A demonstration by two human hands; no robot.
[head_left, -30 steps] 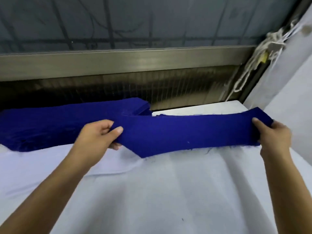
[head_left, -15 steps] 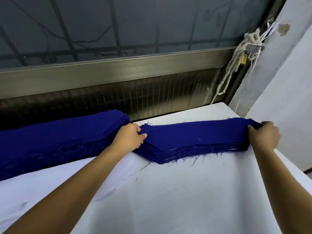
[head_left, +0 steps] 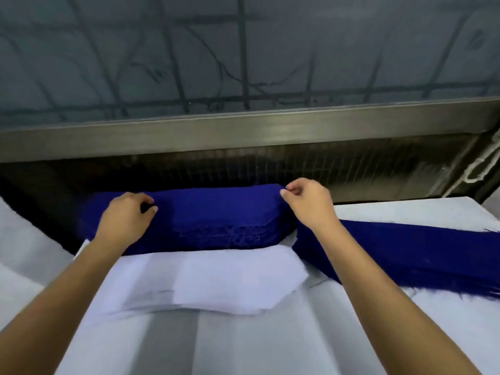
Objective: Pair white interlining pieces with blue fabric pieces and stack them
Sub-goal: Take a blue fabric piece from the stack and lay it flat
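A thick stack of blue fabric pieces (head_left: pixel 213 220) lies at the back of the table. My left hand (head_left: pixel 127 217) sits on its left part, fingers curled and pinching the top layer. My right hand (head_left: pixel 305 201) is at the stack's right end and pinches the top piece's edge between thumb and fingers. A second blue stack (head_left: pixel 400 250) lies to the right, behind my right forearm. A pile of white interlining pieces (head_left: pixel 216 280) lies directly in front of the first blue stack.
The table (head_left: pixel 243 345) is covered in white cloth. A metal rail (head_left: pixel 243 131) and dark mesh run behind the stacks, with a window above. A white cord (head_left: pixel 484 169) hangs at the far right by the wall.
Both hands have let go of the right-hand blue stack and moved left onto the other blue stack. The view has swung left, bringing the white interlining pile into sight.
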